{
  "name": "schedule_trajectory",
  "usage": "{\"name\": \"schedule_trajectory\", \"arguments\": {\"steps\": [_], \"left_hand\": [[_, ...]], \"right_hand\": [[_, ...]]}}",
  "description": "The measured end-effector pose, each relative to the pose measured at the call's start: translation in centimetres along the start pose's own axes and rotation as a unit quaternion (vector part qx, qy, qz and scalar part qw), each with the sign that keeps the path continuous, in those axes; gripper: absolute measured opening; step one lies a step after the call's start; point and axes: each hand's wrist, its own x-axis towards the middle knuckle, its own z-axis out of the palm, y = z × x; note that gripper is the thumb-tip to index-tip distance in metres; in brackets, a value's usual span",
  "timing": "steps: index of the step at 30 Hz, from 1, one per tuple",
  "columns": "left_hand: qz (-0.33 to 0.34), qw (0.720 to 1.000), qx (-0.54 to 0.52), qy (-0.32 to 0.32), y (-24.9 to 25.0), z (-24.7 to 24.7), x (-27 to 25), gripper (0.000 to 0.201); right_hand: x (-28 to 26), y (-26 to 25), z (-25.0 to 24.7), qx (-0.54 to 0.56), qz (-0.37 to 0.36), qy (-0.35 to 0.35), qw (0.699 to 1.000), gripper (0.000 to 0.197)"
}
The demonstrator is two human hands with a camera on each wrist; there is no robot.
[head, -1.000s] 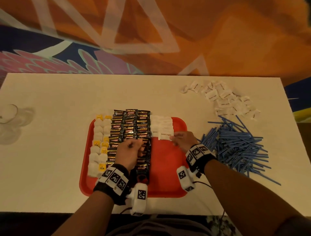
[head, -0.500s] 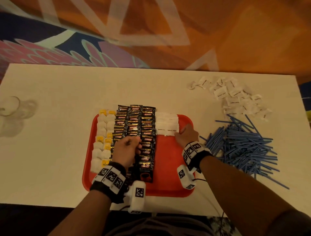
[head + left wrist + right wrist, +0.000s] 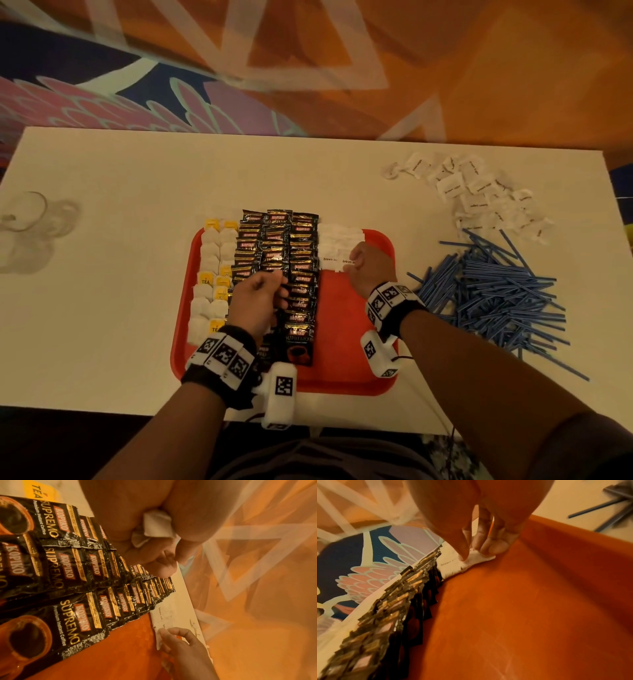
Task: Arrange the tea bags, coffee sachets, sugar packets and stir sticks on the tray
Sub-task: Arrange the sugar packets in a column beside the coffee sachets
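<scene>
My right hand [image 3: 371,269] is down on the red tray [image 3: 346,342], thumb and fingertips [image 3: 496,547] pinching the nearest white sugar packet [image 3: 476,559] in the block of sugar packets [image 3: 337,240] at the tray's far right part. My left hand [image 3: 257,301] hovers over the coffee sachets [image 3: 298,274], fingers curled round a few folded white packets [image 3: 157,524] (the left wrist view shows them tucked in the palm). The black sachets lie in overlapping columns down the tray's middle, and the tea bags [image 3: 212,274] with yellow tags fill the left edge. On the worktop [image 3: 120,308] to the right of the tray sits a loose heap of blue stir sticks [image 3: 496,294], with a scatter of spare sugar packets [image 3: 476,192] beyond it. A clear glass [image 3: 24,212] stands at the worktop's far left
</scene>
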Motion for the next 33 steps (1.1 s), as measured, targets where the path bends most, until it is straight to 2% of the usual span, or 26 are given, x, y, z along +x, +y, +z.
{"name": "schedule_trajectory", "arguments": {"steps": [5,8,12,17,21,25,28,31,33], "left_hand": [[-0.043,0.992,-0.109,-0.038,1.8,0.8,-0.4,0.058],[-0.046,0.984,-0.155,-0.071,2.9,1.7,-0.8,0.068],[-0.044,0.982,-0.156,-0.094,4.3,3.0,-1.4,0.077],[-0.100,0.969,-0.202,-0.106,5.4,4.4,-1.4,0.085],[-0.136,0.945,-0.267,-0.134,6.6,5.1,-2.7,0.080],[-0.102,0.939,-0.297,-0.139,7.1,5.6,-3.4,0.072],[-0.090,0.944,-0.275,-0.159,7.0,5.4,-3.4,0.065],[-0.031,0.964,-0.190,-0.181,6.5,4.5,-3.7,0.062],[0.008,0.971,-0.136,-0.196,6.2,3.9,-4.1,0.049]], "right_hand": [[-2.3,-2.2,-1.9,0.054,-0.029,0.008,0.998,0.012],[-4.8,-4.9,-3.0,0.093,-0.086,-0.036,0.991,0.014],[-8.4,-7.9,-4.5,0.158,-0.154,-0.104,0.970,0.013],[-10.8,-9.6,-6.5,0.062,-0.253,-0.122,0.958,0.037],[-11.1,-9.7,-6.9,0.002,-0.273,-0.091,0.958,0.032],[-11.4,-9.4,-7.6,0.029,-0.233,-0.051,0.971,0.027],[-10.8,-9.2,-8.1,0.148,-0.121,-0.047,0.980,0.021],[-10.0,-8.9,-8.6,0.271,-0.020,-0.043,0.961,0.024],[-9.7,-8.8,-8.8,0.302,0.005,-0.049,0.952,0.021]]}}
